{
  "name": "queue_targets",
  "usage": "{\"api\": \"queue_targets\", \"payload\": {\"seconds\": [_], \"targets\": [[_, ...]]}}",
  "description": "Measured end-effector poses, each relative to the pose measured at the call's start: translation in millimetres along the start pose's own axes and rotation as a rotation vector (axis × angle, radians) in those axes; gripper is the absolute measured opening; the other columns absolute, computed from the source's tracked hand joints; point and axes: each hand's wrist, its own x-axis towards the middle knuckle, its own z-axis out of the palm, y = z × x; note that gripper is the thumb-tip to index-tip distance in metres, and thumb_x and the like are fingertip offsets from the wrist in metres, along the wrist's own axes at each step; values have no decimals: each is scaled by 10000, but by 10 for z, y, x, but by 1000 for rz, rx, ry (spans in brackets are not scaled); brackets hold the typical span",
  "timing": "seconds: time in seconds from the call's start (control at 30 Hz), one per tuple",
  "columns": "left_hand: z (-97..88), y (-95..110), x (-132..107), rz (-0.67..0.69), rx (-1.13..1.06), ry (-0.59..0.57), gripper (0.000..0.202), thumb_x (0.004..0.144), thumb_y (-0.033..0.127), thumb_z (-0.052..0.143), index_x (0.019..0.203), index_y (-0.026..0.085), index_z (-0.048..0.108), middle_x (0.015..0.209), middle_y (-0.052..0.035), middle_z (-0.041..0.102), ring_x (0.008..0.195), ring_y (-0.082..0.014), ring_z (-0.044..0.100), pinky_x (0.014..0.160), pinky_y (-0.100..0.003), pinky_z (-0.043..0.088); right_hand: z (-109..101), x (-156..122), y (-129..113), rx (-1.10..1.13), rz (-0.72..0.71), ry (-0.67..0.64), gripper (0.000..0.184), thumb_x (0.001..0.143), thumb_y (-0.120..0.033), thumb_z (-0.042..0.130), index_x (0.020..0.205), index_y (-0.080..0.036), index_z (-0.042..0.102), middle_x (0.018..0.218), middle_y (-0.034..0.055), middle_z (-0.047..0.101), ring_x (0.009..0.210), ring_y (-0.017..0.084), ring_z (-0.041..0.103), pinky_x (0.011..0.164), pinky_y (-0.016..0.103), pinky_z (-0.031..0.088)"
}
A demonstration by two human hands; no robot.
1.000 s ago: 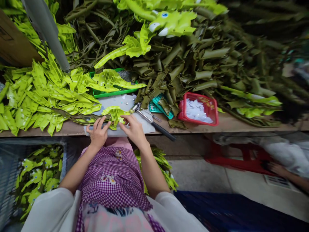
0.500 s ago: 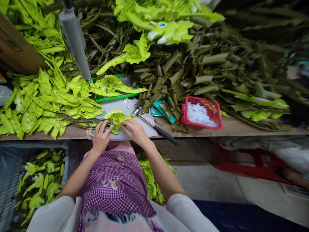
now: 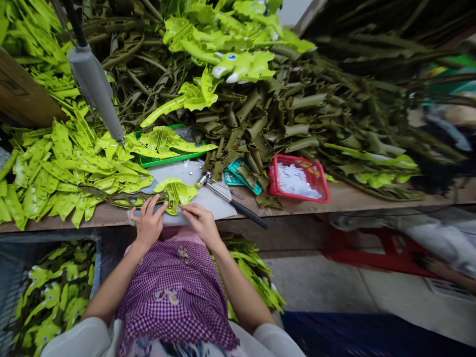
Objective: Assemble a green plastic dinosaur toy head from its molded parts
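Note:
A lime-green moulded plastic part [image 3: 178, 191] lies on a pale sheet at the bench edge, joined or laid against a long olive-green plastic part [image 3: 122, 199]. My left hand [image 3: 148, 225] steadies the olive part where it meets the lime one, its fingers bent over the top and somewhat spread. At the lime part's lower right edge, my right hand [image 3: 203, 223] has thumb and fingertips pinched together; whatever is between them is too small to make out. A hammer [image 3: 238, 206] with a black handle rests just right of the parts.
Lime parts [image 3: 70, 168] heap up on the left, olive parts [image 3: 297, 109] behind. A grey hanging power screwdriver [image 3: 96, 91] points down near a green tray [image 3: 163, 159]. White pieces fill a red basket [image 3: 323, 191]. A crate [image 3: 97, 270] of parts stands below left.
My right hand has drawn slightly back from the lime part, its fingers now pinched. My left hand stays on the olive part. The whole view has shifted a little.

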Motion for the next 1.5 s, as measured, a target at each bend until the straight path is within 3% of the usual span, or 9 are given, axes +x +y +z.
{"api": "queue_targets", "payload": {"seconds": [0.2, 0.43, 0.6, 0.83, 1.5], "targets": [[-35, 2, 14, 4, -7, 37, 353, 882, 150, 502, 1155, 322, 645, 1350, -64, 560, 1174, -257, 525, 1051, -516, 140, 45, -22, 17, 70, 141, 73, 184, 791, -346, 649, 892, -202, 702, 892, 47, 731, 803, 176, 666, 775, 314, 536], [-30, 140, 118, 120, -94, 210, 194, 837, 282, 626, 1011, 326, 701, 1217, -39, 639, 1139, -235, 544, 1052, -495, 183, 52, -22, -50, 8, 21, 82, 141, 810, -333, 636, 842, -208, 694, 834, 28, 689, 771, 153, 620, 739, 292, 505], [17, 198, 210, 112, -137, 169, 118, 825, 337, 632, 893, 320, 728, 1228, -39, 631, 1144, -258, 535, 1060, -530, 151, 63, -19, -107, -9, -17, 119, 127, 817, -319, 629, 828, -209, 692, 818, 29, 679, 751, 149, 609, 740, 298, 506], [19, 149, 213, 79, -157, 104, 137, 840, 370, 605, 890, 343, 730, 1245, -33, 624, 1168, -274, 519, 1057, -577, 141, 82, -1, -99, -29, -14, 111, 150, 831, -340, 609, 847, -211, 685, 836, 37, 686, 763, 158, 611, 740, 311, 513], [59, 128, 233, 151, -170, 111, 105, 836, 350, 624, 829, 365, 728, 1206, 11, 647, 1194, -235, 521, 1099, -544, 30, 51, -1, -66, -13, 67, 93, 172, 809, -353, 621, 851, -203, 695, 845, 39, 710, 757, 164, 631, 736, 308, 520]]}}
